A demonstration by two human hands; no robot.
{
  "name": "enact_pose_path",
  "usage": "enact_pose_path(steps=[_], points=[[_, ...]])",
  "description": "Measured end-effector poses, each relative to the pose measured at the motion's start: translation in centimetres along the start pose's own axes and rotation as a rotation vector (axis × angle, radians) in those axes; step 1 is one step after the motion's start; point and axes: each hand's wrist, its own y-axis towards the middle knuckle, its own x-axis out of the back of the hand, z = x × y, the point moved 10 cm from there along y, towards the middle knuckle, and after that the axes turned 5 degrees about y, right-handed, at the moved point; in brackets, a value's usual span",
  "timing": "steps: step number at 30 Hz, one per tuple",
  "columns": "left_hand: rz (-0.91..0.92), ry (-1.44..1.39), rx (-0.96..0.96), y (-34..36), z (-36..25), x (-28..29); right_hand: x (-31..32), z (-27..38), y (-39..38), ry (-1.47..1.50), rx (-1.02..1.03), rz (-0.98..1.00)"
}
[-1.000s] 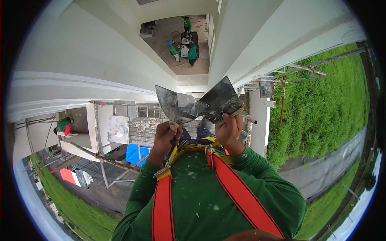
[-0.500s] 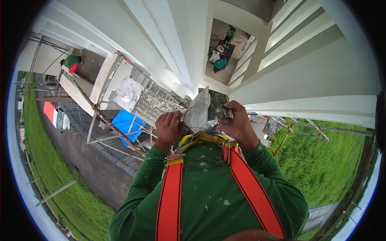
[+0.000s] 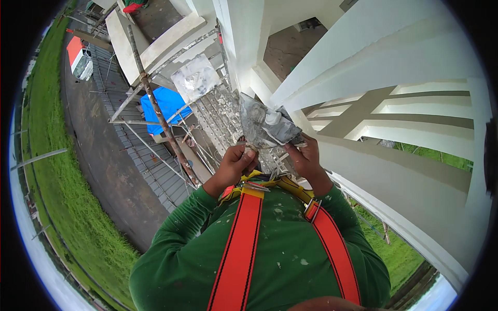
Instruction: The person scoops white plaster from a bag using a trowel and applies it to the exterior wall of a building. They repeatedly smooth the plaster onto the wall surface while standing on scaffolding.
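My left hand [image 3: 239,160] is closed in front of my chest, apparently round the mostly hidden handle of a plastering trowel. The trowel's wide grey blade [image 3: 252,120], smeared with plaster, rises just beyond my fingers. My right hand [image 3: 307,158] grips the near right edge of a dark, flat plaster board [image 3: 294,139], thumb on top. A pale lump of wet plaster [image 3: 273,118] lies between blade and board. Where the two tools meet, I cannot tell which surface carries it.
Beyond my hands lies a plaster-spattered scaffold platform [image 3: 220,116] with a white-smeared sheet [image 3: 195,78] on it. Scaffold poles [image 3: 158,111] and a blue tarp [image 3: 162,110] are to the left, with a road far below. White concrete fins [image 3: 384,57] stand close on the right. I wear a red harness.
My view has swung, so the platform and tarp sit higher and the fins spread to the right. The trowel blade, upright before, now lies flatter against the board, and the plaster lump shows.
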Motion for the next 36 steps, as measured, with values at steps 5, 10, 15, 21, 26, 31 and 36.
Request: enact_pose_path(steps=[5, 10, 15, 21, 26, 31, 36], points=[[-0.065, 0.058, 0.021, 0.3, 0.2, 4.6, -0.5, -14.1, -2.3, -0.127, -0.425, 0.216], [-0.318, 0.314, 0.138, -0.3, 4.7, 12.2, 2.2, -17.1, -4.4, 0.538, -0.635, -0.282], [-0.586, 0.466, 0.152, -3.6, 9.8, 16.9, 1.8, -18.7, -2.9, 0.762, -0.696, -0.228], [-0.919, 0.803, 0.220, -9.2, 11.1, 22.1, -1.7, -18.1, 1.8, 1.047, -0.935, -0.226], [-1.063, 1.024, 0.361, -12.5, 12.3, 27.2, -1.3, -15.7, 6.9, 0.790, -0.840, -0.025], [-1.119, 0.950, 0.449, -15.4, 18.6, 36.2, 6.4, -17.2, 15.0, -0.320, -0.673, 0.311], [-1.161, 0.768, 0.519, -19.1, 22.6, 43.2, 13.8, -20.1, 16.8, -0.312, -0.932, 0.325]])
